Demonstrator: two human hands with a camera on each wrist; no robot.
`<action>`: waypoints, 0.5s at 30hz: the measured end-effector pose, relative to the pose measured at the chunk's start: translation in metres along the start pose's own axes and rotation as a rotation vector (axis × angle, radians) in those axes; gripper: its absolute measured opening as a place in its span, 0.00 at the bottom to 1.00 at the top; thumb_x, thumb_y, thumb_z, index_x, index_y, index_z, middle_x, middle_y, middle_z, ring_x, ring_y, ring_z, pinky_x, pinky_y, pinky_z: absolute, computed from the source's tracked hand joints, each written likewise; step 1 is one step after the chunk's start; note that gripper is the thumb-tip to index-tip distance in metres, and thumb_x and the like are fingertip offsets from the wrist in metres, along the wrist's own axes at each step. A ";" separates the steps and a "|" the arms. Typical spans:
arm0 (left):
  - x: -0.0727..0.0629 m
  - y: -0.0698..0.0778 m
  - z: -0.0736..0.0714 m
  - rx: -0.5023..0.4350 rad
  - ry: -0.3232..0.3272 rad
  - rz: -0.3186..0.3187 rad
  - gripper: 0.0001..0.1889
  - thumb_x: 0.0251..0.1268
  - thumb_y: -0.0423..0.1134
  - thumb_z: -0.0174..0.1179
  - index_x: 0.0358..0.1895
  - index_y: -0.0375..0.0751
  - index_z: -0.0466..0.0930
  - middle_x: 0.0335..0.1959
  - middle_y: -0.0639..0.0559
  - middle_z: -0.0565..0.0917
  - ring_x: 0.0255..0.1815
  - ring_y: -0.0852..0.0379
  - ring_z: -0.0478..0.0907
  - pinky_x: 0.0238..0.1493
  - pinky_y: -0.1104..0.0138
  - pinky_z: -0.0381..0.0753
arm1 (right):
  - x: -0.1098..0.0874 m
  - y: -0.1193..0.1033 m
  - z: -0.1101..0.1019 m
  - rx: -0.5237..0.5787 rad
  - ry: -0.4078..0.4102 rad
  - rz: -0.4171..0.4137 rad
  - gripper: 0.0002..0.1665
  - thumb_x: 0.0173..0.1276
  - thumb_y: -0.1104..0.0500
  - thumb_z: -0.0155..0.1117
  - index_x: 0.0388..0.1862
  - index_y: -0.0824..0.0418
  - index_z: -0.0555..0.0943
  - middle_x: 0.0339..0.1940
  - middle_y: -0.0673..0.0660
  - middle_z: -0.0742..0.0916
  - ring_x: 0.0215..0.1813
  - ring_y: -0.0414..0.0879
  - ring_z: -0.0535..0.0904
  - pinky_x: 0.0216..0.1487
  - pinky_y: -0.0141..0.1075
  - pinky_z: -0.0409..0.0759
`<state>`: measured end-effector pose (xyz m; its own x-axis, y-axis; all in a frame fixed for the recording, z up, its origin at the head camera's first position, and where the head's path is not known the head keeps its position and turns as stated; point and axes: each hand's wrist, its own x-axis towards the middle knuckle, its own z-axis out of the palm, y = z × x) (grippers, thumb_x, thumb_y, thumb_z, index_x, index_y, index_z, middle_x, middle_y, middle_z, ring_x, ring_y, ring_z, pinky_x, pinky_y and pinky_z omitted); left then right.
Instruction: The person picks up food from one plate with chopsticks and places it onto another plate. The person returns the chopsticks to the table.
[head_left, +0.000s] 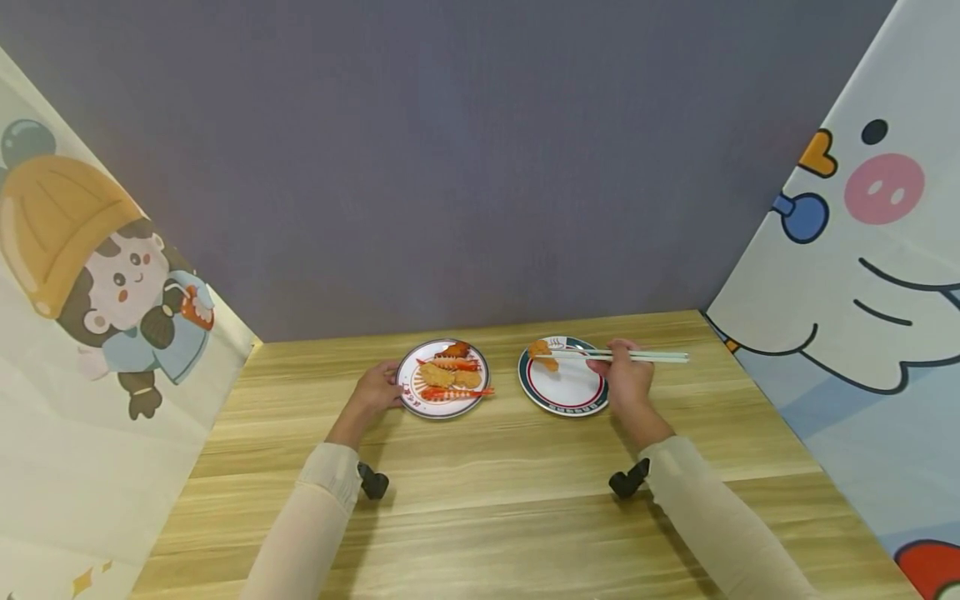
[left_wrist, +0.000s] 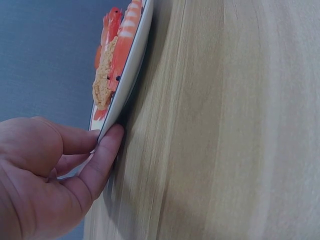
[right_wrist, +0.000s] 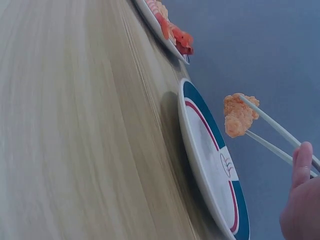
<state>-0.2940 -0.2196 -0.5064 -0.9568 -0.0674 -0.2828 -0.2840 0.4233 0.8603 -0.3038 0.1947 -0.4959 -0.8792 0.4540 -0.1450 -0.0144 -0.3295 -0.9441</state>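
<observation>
My left hand pinches the left edge of a dark-rimmed white plate, thumb above and fingers beneath in the left wrist view. On that plate lie red-striped shrimp, golden breaded pieces and a darker fried piece. My right hand holds pale chopsticks. Their tips grip a piece of fried chicken, raised above the far left side of a second plate. This one is white with a green rim and a red ring, its middle bare.
Both plates stand near the back of a wood-grain table, side by side with a gap between them. A grey panel rises behind. Cartoon-printed walls flank the table on the left and right.
</observation>
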 end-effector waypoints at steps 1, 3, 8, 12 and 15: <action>0.000 0.000 0.000 -0.003 0.001 -0.002 0.29 0.69 0.21 0.53 0.74 0.32 0.65 0.52 0.35 0.75 0.37 0.54 0.80 0.37 0.66 0.90 | -0.001 0.001 0.002 0.005 -0.009 -0.002 0.10 0.79 0.60 0.50 0.45 0.67 0.75 0.46 0.67 0.79 0.19 0.39 0.84 0.28 0.29 0.88; 0.001 -0.001 0.000 0.004 0.002 -0.002 0.29 0.69 0.21 0.53 0.74 0.32 0.65 0.52 0.35 0.75 0.37 0.54 0.80 0.37 0.66 0.90 | -0.003 0.002 0.005 0.008 -0.027 -0.007 0.11 0.80 0.60 0.50 0.47 0.70 0.73 0.45 0.67 0.80 0.19 0.39 0.84 0.29 0.29 0.89; 0.000 -0.001 0.000 0.009 0.002 0.000 0.29 0.69 0.21 0.53 0.74 0.32 0.65 0.50 0.36 0.74 0.37 0.54 0.80 0.36 0.66 0.90 | -0.007 0.005 0.014 0.017 -0.046 0.005 0.10 0.79 0.61 0.50 0.45 0.68 0.73 0.40 0.64 0.85 0.20 0.40 0.84 0.29 0.31 0.89; -0.002 0.001 -0.001 -0.005 -0.003 0.005 0.29 0.69 0.21 0.52 0.74 0.30 0.65 0.48 0.37 0.75 0.37 0.54 0.80 0.36 0.66 0.90 | -0.011 0.009 0.023 0.020 -0.067 -0.001 0.11 0.79 0.62 0.50 0.47 0.71 0.74 0.37 0.57 0.85 0.19 0.40 0.84 0.29 0.30 0.89; -0.002 0.002 0.000 -0.010 -0.004 0.005 0.29 0.69 0.21 0.52 0.74 0.31 0.65 0.47 0.38 0.75 0.36 0.54 0.80 0.36 0.66 0.90 | -0.016 0.011 0.031 0.034 -0.089 -0.001 0.11 0.79 0.61 0.50 0.47 0.71 0.74 0.33 0.54 0.84 0.18 0.40 0.84 0.28 0.31 0.89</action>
<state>-0.2923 -0.2188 -0.5036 -0.9581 -0.0619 -0.2797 -0.2796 0.4146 0.8660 -0.3049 0.1580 -0.4947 -0.9180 0.3793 -0.1156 -0.0304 -0.3580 -0.9332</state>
